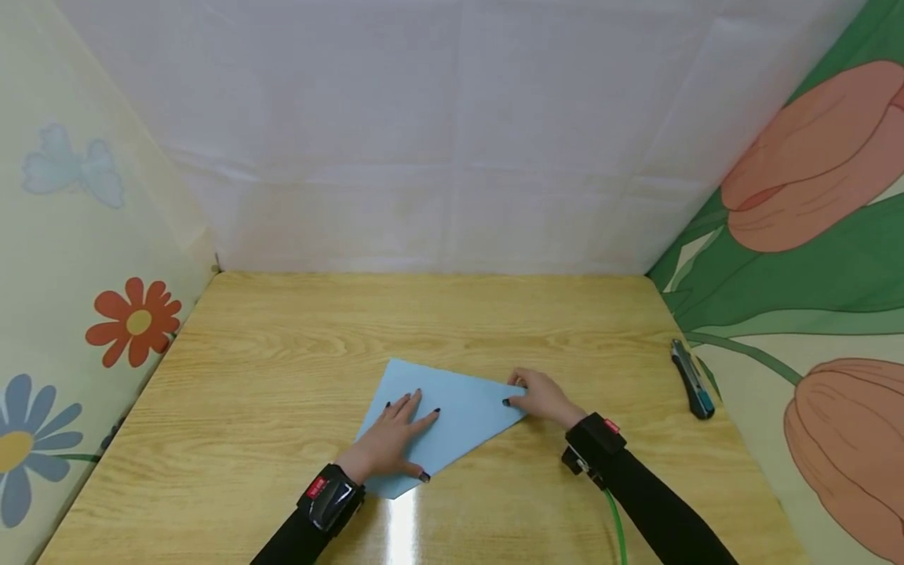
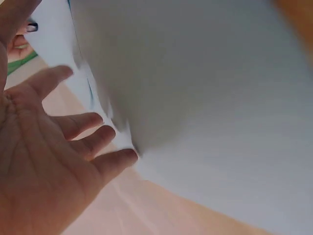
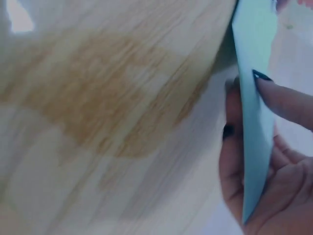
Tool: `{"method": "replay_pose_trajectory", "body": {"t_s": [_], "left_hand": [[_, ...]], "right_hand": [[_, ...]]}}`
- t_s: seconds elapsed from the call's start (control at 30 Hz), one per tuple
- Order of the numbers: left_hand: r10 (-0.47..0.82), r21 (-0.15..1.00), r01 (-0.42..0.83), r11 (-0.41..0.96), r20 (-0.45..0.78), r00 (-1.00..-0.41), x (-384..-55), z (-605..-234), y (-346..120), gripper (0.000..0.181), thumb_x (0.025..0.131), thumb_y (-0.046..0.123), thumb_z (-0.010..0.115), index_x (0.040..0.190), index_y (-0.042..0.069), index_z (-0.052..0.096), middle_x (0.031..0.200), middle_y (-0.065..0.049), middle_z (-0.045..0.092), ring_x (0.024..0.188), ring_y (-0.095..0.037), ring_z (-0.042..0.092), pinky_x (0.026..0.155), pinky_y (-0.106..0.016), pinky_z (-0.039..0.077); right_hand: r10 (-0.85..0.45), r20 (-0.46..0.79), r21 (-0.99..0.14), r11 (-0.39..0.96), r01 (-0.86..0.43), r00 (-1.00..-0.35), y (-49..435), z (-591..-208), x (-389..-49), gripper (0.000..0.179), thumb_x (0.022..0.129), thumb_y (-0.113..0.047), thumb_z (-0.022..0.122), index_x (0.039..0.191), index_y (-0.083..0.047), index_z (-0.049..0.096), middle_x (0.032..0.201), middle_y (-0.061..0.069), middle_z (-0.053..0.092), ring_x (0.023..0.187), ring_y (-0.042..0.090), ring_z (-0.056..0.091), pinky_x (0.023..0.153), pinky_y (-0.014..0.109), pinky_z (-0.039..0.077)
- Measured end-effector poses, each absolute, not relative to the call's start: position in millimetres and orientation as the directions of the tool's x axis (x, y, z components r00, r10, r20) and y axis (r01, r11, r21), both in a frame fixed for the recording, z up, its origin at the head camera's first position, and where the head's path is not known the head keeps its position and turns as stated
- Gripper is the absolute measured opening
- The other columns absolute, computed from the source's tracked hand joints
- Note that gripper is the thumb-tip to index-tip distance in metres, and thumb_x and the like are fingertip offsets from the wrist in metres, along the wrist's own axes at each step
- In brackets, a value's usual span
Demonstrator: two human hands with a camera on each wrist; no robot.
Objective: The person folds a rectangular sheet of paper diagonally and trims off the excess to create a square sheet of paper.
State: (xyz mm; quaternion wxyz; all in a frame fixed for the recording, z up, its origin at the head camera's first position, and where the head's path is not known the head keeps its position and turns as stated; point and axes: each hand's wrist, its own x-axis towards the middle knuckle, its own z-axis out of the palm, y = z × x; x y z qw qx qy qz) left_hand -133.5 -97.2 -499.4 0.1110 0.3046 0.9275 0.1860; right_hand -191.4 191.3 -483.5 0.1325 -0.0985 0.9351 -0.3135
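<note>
A light blue sheet of paper (image 1: 459,408), folded to a point at its right end, lies on the wooden table in the head view. My left hand (image 1: 388,443) rests on its left part with fingers spread. In the left wrist view the fingertips of the left hand (image 2: 54,142) touch the pale paper (image 2: 210,98). The right hand (image 1: 542,395) pinches the paper's right tip. Up close in the right wrist view, the right hand (image 3: 288,166) has its thumb on one face of the paper (image 3: 257,147) and its fingers behind the other.
A utility knife (image 1: 692,380) lies near the right edge of the wooden table (image 1: 282,337). White cloth (image 1: 452,141) hangs behind the table, with flower-printed cloth at both sides. A green cable (image 1: 617,526) runs from the right wrist's camera band.
</note>
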Motion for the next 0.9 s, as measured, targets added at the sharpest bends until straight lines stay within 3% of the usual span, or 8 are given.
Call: {"method": "replay_pose_trajectory", "body": {"t_s": [0.1, 0.23, 0.37, 0.57, 0.7, 0.8, 0.9], "left_hand": [[0.558, 0.426, 0.489, 0.761, -0.045, -0.829, -135.8, -502.6, -101.9, 0.091, 0.066, 0.038, 0.083, 0.141, 0.005, 0.042, 0.146, -0.032, 0.023, 0.132, -0.051, 0.023, 0.1, -0.068, 0.022], [0.404, 0.452, 0.393, 0.8, 0.077, -0.911, -140.6, -503.8, -110.7, 0.09, 0.071, 0.031, 0.082, 0.142, -0.001, 0.037, 0.143, -0.034, 0.027, 0.13, -0.054, 0.025, 0.096, -0.072, 0.021], [0.174, 0.599, 0.237, 0.765, 0.162, -0.971, -148.2, -500.5, -119.8, 0.095, 0.077, 0.022, 0.078, 0.144, -0.01, 0.02, 0.143, -0.036, 0.023, 0.13, -0.054, 0.022, 0.102, -0.066, 0.021], [-0.141, 0.888, 0.0, 0.459, 0.072, -0.987, -157.6, -488.9, -127.4, 0.106, 0.085, 0.018, 0.07, 0.145, -0.005, -0.015, 0.15, -0.032, 0.003, 0.138, -0.046, 0.006, 0.109, -0.057, 0.013], [-0.184, 0.976, -0.037, 0.214, 0.003, -0.983, -162.8, -480.5, -129.3, 0.11, 0.087, 0.014, 0.067, 0.141, 0.002, -0.028, 0.15, -0.03, -0.005, 0.138, -0.044, 0.006, 0.11, -0.055, 0.015], [-0.125, 0.993, -0.063, 0.096, -0.051, -0.991, -164.2, -472.7, -126.0, 0.094, 0.09, 0.013, 0.063, 0.146, 0.002, -0.012, 0.148, -0.028, 0.012, 0.134, -0.038, 0.026, 0.106, -0.042, 0.031], [-0.072, 0.995, -0.103, 0.021, -0.101, -0.992, -164.4, -464.6, -117.2, 0.064, 0.092, 0.013, 0.06, 0.142, -0.003, 0.022, 0.135, -0.024, 0.039, 0.116, -0.026, 0.05, 0.091, -0.027, 0.045]], "right_hand": [[-0.294, -0.143, -0.714, 0.692, -0.108, -0.945, 199.5, -484.8, -190.6, 0.01, 0.08, 0.002, 0.067, 0.088, -0.002, 0.062, 0.086, 0.01, 0.066, 0.078, 0.019, 0.061, 0.065, 0.027, 0.047], [-0.325, -0.089, -0.831, 0.545, -0.109, -0.942, 208.7, -487.2, -188.2, 0.011, 0.079, 0.007, 0.065, 0.09, 0.008, 0.061, 0.075, 0.011, 0.066, 0.068, 0.01, 0.058, 0.062, 0.022, 0.044], [-0.278, -0.078, -0.879, 0.472, -0.066, -0.957, 210.3, -484.3, -182.3, 0.014, 0.08, 0.007, 0.065, 0.092, 0.01, 0.06, 0.076, 0.01, 0.066, 0.069, 0.007, 0.055, 0.063, 0.019, 0.043], [-0.11, -0.129, -0.904, 0.421, 0.071, -0.985, 205.7, -473.6, -170.1, 0.014, 0.083, 0.003, 0.065, 0.096, 0.008, 0.06, 0.092, 0.016, 0.068, 0.083, 0.015, 0.062, 0.066, 0.023, 0.046], [-0.045, -0.166, -0.927, 0.348, 0.141, -0.985, 202.9, -468.7, -160.1, 0.014, 0.085, 0.002, 0.063, 0.097, 0.008, 0.059, 0.094, 0.016, 0.067, 0.082, 0.011, 0.06, 0.069, 0.024, 0.046], [0.01, -0.194, -0.943, 0.272, 0.19, -0.981, 197.9, -468.3, -151.0, 0.013, 0.085, 0.002, 0.063, 0.096, 0.007, 0.058, 0.095, 0.014, 0.068, 0.082, 0.009, 0.059, 0.072, 0.024, 0.045], [0.041, -0.214, -0.961, 0.168, 0.217, -0.976, 189.7, -469.7, -142.2, 0.011, 0.085, 0.004, 0.062, 0.095, 0.005, 0.057, 0.092, 0.012, 0.068, 0.081, 0.009, 0.06, 0.073, 0.023, 0.045]]}}
